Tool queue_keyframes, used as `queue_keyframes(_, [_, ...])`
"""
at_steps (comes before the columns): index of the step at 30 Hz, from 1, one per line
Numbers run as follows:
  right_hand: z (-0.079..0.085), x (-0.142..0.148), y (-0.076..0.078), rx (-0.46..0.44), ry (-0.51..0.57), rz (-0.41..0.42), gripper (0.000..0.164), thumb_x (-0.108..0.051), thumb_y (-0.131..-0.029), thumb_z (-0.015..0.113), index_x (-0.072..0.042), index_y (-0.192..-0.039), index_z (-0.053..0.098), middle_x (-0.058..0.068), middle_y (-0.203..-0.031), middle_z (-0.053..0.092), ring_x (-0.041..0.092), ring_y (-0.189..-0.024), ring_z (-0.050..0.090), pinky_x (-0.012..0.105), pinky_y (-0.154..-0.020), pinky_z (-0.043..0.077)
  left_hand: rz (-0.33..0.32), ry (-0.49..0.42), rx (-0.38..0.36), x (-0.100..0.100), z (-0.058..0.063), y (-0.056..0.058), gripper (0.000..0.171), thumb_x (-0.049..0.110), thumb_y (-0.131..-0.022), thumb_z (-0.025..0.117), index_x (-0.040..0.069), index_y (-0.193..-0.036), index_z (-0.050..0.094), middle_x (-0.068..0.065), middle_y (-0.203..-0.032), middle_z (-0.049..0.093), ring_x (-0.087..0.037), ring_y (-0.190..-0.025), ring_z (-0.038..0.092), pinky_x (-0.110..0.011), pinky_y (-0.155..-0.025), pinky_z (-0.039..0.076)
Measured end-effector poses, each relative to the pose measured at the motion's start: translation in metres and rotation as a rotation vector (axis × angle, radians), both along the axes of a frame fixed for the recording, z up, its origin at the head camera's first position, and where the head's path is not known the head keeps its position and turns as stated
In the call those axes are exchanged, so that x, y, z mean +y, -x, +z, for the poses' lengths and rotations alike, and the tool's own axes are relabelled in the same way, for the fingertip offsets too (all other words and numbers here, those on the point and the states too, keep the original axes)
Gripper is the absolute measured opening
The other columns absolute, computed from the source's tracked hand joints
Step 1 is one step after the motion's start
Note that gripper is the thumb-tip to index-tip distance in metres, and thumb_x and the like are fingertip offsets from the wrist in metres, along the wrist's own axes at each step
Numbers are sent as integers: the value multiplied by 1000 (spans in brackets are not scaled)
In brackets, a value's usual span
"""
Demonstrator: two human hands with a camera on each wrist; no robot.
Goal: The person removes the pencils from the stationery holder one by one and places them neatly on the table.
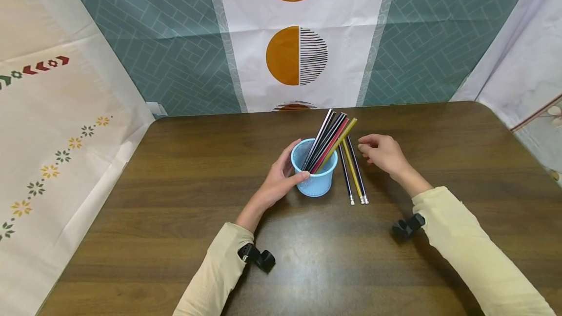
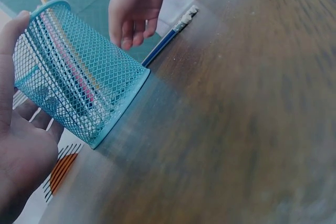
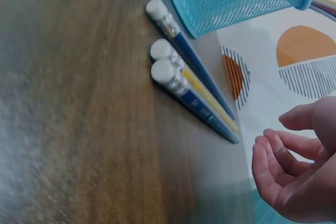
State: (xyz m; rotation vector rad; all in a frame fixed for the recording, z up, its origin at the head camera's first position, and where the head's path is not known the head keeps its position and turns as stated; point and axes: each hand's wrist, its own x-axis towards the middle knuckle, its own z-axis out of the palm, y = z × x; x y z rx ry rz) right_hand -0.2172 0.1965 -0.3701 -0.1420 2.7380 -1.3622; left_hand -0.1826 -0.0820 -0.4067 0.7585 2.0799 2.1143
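Note:
A light blue mesh pencil cup (image 1: 315,187) stands on the table, and my left hand (image 1: 281,172) grips its side, thumb at the near rim. Several pencils (image 1: 325,140), black, red and yellow among them, lean to the right inside the cup. Just right of it lie two dark blue pencils and a yellow pencil (image 1: 353,168), their white eraser ends (image 3: 164,71) toward me. My right hand (image 1: 385,154) hovers to the right of these pencils, fingers loosely bent. In the right wrist view nothing is between its thumb and fingers, and it is apart from the pencils.
The brown wooden table (image 1: 184,174) ends at a back edge against a teal and white patterned cloth (image 1: 175,38). A pale cloth (image 1: 57,135) hangs on the left and another (image 1: 535,48) on the right. Both wrists carry small black cameras (image 1: 408,227).

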Motion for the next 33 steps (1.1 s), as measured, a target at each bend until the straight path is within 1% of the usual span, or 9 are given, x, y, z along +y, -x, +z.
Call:
queue_keyframes(4, [3,-1,-5,-5,35,32,33,-11,-100,51,9,-125,56,26,-113,61,34,-94,63,40,-77,54,0,1,1,0,1,0,76,4,-88,67,5,-152,25,-19,-145,40,-27,-134,38,-37,-111,26])
queue_keyframes(8, [8,-3,-10,-12,71,65,33,-11,-102,46,9,-127,54,27,-116,60,36,-102,62,45,-84,52,4,6,-11,0,2,-1,75,-4,-88,64,4,-152,25,-20,-145,39,-27,-135,37,-37,-111,26])
queue_keyframes(12, [12,-6,-15,10,109,85,34,-13,-102,47,9,-127,55,27,-117,60,37,-104,61,45,-87,50,4,15,-29,1,3,-1,76,-8,-88,61,2,-152,22,-22,-147,37,-29,-136,35,-37,-111,25])
queue_keyframes(14, [14,-7,-17,30,126,91,35,-15,-101,51,8,-126,56,26,-118,61,35,-103,61,42,-87,51,4,20,-32,1,3,-2,77,-9,-88,61,2,-152,20,-22,-147,36,-30,-136,34,-38,-112,24])
queue_keyframes(16, [16,-8,-19,51,142,92,35,-18,-100,55,6,-125,58,23,-119,61,30,-102,62,35,-86,51,0,23,-32,1,3,-2,77,-9,-88,60,1,-153,19,-23,-148,35,-30,-137,33,-38,-112,23])
queue_keyframes(19, [19,-11,-21,81,165,96,36,-21,-97,60,3,-123,61,18,-119,63,19,-99,61,23,-82,49,2,22,-32,1,4,-2,77,-8,-88,61,1,-152,20,-22,-147,36,-30,-136,34,-38,-112,24])
queue_keyframes(21, [20,-14,-23,97,190,99,35,-22,-96,63,2,-122,62,17,-118,64,12,-98,60,19,-81,47,4,17,-31,1,4,-1,76,-8,-88,62,2,-152,22,-22,-146,37,-29,-136,35,-37,-111,25])
queue_keyframes(25, [23,-20,-27,115,232,102,34,-21,-94,64,3,-119,63,17,-116,64,9,-97,60,20,-81,46,12,2,-22,1,4,-1,75,-5,-88,63,4,-151,25,-21,-145,39,-28,-134,37,-37,-111,26])
queue_keyframes(33, [25,-32,-33,111,267,101,32,-21,-94,64,4,-115,64,15,-111,65,18,-97,60,25,-80,48,12,-48,-24,2,-2,-3,78,12,-88,70,4,-151,26,-20,-145,39,-27,-134,37,-38,-111,25])
